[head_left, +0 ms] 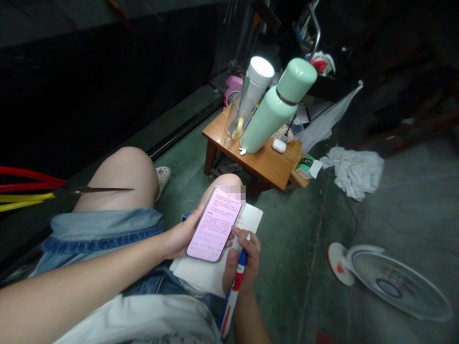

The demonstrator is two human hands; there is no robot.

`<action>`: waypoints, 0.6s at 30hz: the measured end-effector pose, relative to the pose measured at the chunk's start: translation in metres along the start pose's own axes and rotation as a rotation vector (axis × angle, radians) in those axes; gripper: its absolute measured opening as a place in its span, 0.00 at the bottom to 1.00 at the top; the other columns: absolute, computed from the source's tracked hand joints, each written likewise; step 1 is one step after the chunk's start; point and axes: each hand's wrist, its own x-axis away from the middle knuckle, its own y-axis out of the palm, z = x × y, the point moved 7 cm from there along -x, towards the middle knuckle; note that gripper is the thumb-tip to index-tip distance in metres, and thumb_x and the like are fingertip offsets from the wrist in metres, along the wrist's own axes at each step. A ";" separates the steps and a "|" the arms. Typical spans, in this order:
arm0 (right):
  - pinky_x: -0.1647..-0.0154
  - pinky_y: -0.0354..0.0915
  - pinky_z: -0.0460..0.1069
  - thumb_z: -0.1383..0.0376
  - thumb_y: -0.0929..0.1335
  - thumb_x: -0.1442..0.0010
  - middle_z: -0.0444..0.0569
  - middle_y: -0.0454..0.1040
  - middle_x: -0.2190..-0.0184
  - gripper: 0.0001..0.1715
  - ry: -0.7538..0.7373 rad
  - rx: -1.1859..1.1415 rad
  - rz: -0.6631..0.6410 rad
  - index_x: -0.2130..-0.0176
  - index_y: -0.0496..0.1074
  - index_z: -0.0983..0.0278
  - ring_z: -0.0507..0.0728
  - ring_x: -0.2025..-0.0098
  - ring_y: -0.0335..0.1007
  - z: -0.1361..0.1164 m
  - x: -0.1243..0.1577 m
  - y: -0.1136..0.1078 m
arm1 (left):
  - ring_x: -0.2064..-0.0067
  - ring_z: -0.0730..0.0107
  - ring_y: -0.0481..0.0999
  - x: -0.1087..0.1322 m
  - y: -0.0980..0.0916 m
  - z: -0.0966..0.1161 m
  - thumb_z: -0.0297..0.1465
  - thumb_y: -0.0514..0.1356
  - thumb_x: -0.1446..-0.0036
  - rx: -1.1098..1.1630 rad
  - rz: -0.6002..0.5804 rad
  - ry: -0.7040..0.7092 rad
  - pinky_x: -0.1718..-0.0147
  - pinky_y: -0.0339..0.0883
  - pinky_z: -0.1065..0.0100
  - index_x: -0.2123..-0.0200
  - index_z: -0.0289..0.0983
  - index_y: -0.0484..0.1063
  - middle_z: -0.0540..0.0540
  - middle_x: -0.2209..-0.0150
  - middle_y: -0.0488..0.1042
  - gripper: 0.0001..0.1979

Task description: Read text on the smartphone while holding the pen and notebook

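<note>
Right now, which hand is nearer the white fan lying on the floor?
Right. The right hand, gripping a pen, sits left of the fan in view; the left hand, holding a phone, sits farther left of it.

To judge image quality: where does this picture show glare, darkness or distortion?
Head view: the phone screen glows, a pixelated patch above it; the white cylinder top is overexposed; the left background is very dark; the floor fan stretches near the edge.
</note>
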 end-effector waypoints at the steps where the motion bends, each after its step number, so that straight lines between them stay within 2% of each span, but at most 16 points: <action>1: 0.50 0.64 0.61 0.69 0.63 0.42 0.54 0.73 0.53 0.15 0.000 -0.001 0.000 0.53 0.62 0.63 0.58 0.48 0.66 0.000 0.000 0.000 | 0.56 0.54 0.78 0.000 0.000 0.000 0.52 0.39 0.39 0.002 0.000 -0.002 0.52 0.65 0.57 0.47 0.29 0.69 0.35 0.57 0.79 0.37; 10: 0.50 0.63 0.62 0.70 0.63 0.43 0.53 0.73 0.53 0.16 0.011 -0.010 0.006 0.53 0.62 0.63 0.58 0.48 0.65 0.001 0.000 0.000 | 0.57 0.56 0.78 0.001 0.005 0.002 0.51 0.37 0.39 -0.006 0.000 -0.014 0.56 0.66 0.61 0.48 0.29 0.70 0.35 0.59 0.80 0.37; 18: 0.51 0.64 0.62 0.69 0.62 0.42 0.55 0.73 0.53 0.14 0.001 -0.037 0.024 0.54 0.62 0.65 0.58 0.48 0.64 0.001 0.000 -0.001 | 0.59 0.57 0.78 0.000 0.001 0.000 0.52 0.38 0.39 -0.021 -0.007 -0.016 0.58 0.67 0.62 0.51 0.30 0.73 0.37 0.59 0.80 0.37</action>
